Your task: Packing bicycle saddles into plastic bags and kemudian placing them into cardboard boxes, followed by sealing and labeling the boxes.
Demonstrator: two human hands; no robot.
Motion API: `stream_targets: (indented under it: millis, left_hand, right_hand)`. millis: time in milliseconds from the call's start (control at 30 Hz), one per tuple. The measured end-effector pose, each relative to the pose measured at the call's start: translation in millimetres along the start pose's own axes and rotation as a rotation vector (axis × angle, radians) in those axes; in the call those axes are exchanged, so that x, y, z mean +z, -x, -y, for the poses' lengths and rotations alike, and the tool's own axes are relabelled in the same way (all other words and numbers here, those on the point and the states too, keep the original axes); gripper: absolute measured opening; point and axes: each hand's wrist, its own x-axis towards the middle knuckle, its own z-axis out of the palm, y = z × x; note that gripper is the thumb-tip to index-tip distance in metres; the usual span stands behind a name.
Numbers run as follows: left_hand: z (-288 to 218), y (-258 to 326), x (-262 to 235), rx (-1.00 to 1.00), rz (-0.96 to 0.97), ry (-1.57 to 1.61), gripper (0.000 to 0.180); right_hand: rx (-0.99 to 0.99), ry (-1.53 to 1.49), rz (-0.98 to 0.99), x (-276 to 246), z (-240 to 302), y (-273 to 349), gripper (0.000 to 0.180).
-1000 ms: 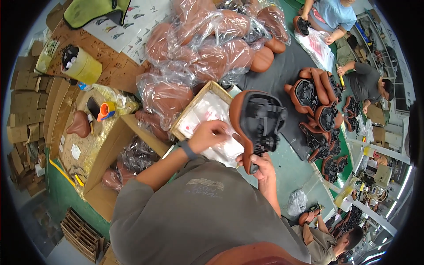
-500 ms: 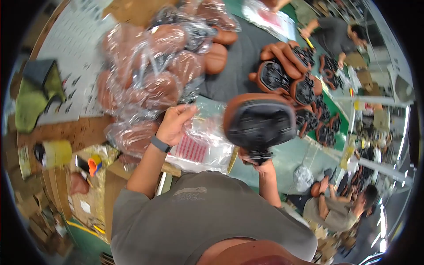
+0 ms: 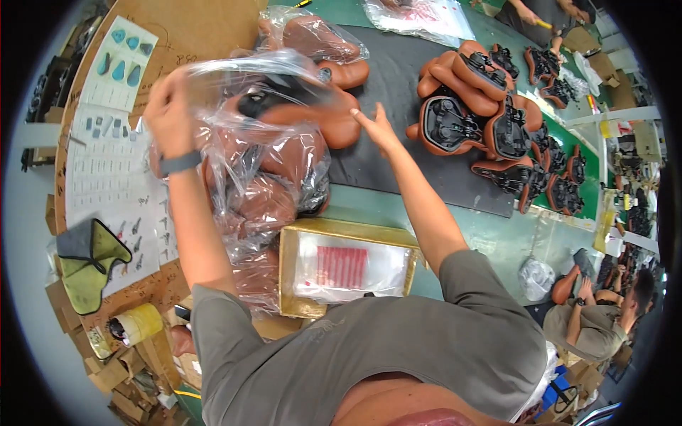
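Observation:
My left hand, a little blurred, is closed on the mouth of a clear plastic bag. A brown bicycle saddle with a black underside lies in or under that film, tilted on the pile of bagged saddles. My right hand is open at the right end of the pile, thumb and fingers apart, close to a rounded brown saddle end. Whether its fingertips touch it I cannot tell. Before my body stands a gold-edged box with flat clear bags bearing red print.
Unbagged brown saddles with black undersides are heaped on the right of a dark mat. Printed sheets, a green-and-black cloth piece and a yellow container are at the left. Co-workers sit at right and far right.
The saddle held up by my right hand is now on the pile with plastic around it. My right hand has let go; my left hand moved far left, pulling the bag.

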Motion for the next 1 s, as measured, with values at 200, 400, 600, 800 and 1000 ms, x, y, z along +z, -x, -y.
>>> stream_targets:
  millis: [200,400,600,800,1000]
  left_hand:
    - [115,81,-132,-0.591,-0.429,-0.066,0.029]
    - [16,225,-71,-0.189,-0.300,-0.419,0.037]
    - [-104,488,45,-0.105,0.794,0.052,0.017]
    - [-66,713,128,-0.212,0.966,-0.288,0.027]
    - [-69,740,127,-0.281,1.000,-0.280,0.015]
  right_hand:
    - [0.378,-0.395,0.130,65,-68,-53,0.113]
    - [0.060,0.177,0.028,-97,-154,80,0.084]
    - [0.465,-0.506,-0.369,-264,-334,361,0.069]
    - [0.478,-0.331,0.386,-244,-370,512,0.067]
    - [-0.016,1.327,-0.152,-311,-388,542,0.131]
